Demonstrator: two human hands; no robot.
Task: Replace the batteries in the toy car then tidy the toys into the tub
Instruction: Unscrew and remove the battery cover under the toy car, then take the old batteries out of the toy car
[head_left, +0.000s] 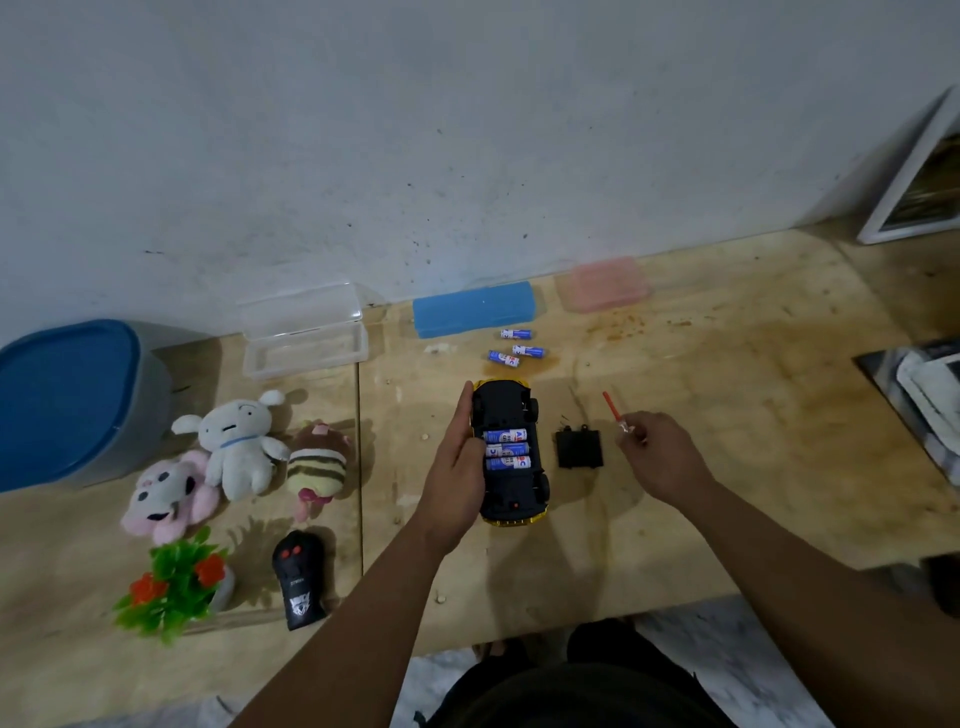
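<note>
The yellow toy car (511, 410) lies upside down on the wooden table, its black underside up and three blue batteries (506, 449) in the open compartment. My left hand (460, 467) grips the car's left side, thumb at the batteries. The black battery cover (579, 447) lies just right of the car. My right hand (657, 452) pinches a small red-handled screwdriver (613, 408) right of the cover. Three loose blue batteries (514, 349) lie beyond the car. The grey tub with a blue lid (67, 400) stands at the far left.
Three plush toys (239, 457), a fake plant (176, 582) and a black remote control (298, 579) lie left of the car. A clear open case (304, 332), a blue box (472, 309) and a pink box (602, 283) line the wall. Stacked items (930, 400) sit at the right edge.
</note>
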